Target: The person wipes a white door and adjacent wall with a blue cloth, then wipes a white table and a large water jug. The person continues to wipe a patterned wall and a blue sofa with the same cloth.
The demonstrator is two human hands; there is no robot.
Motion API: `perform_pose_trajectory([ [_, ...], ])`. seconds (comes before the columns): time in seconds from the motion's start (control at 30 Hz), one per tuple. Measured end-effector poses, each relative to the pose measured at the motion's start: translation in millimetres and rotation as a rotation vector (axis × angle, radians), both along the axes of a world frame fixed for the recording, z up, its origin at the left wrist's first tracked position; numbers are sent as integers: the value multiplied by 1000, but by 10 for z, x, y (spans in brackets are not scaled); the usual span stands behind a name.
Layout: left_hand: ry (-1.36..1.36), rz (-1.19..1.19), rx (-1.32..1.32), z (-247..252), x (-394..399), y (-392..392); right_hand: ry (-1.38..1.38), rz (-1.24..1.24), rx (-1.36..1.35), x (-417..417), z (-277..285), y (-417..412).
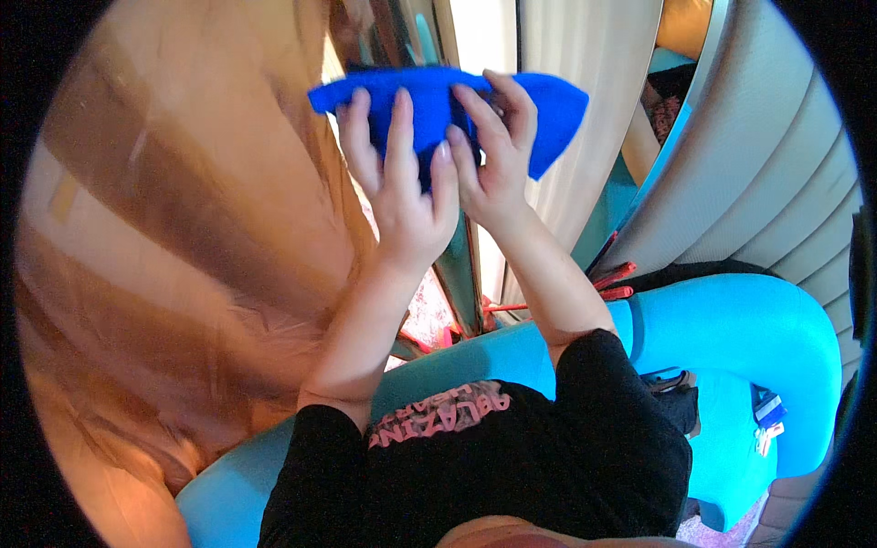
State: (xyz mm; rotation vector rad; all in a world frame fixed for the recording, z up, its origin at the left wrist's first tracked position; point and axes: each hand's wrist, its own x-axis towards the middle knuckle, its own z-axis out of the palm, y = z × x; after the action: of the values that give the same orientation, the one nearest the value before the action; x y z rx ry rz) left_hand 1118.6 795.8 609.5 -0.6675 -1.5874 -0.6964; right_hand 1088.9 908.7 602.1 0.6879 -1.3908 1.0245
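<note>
Both my hands are raised in front of me, at the top middle of the view, gripping one bright blue piece of fabric. My left hand has its fingers spread over the near side of the fabric's left part. Close beside it, my right hand has bent fingers around the middle of the fabric, with a fingertip over its upper edge. The fabric's left end is narrow, and its right end flares out to a wide angled edge. Its far side is hidden from me.
A shiny brown curtain hangs at the left. Pale drapery hangs behind my hands, near a ribbed light panel. A turquoise sofa curves around me. Small boxes and a black bag-like item lie on it. Red rods stand behind.
</note>
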Motion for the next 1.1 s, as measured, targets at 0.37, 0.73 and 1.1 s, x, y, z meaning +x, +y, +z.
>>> perform_pose_trajectory([
  [0.37, -123, 67, -59, -501, -116, 29, -96, 232, 166, -244, -311, -22],
  [0.73, -523, -2, -174, -2198, 289, -96, -596, 378, 103, 138, -2322, -110],
  [1.1, -411, 193, -444, -1362, 241, 45, -498, 330, -82, -91, -1015, -30],
])
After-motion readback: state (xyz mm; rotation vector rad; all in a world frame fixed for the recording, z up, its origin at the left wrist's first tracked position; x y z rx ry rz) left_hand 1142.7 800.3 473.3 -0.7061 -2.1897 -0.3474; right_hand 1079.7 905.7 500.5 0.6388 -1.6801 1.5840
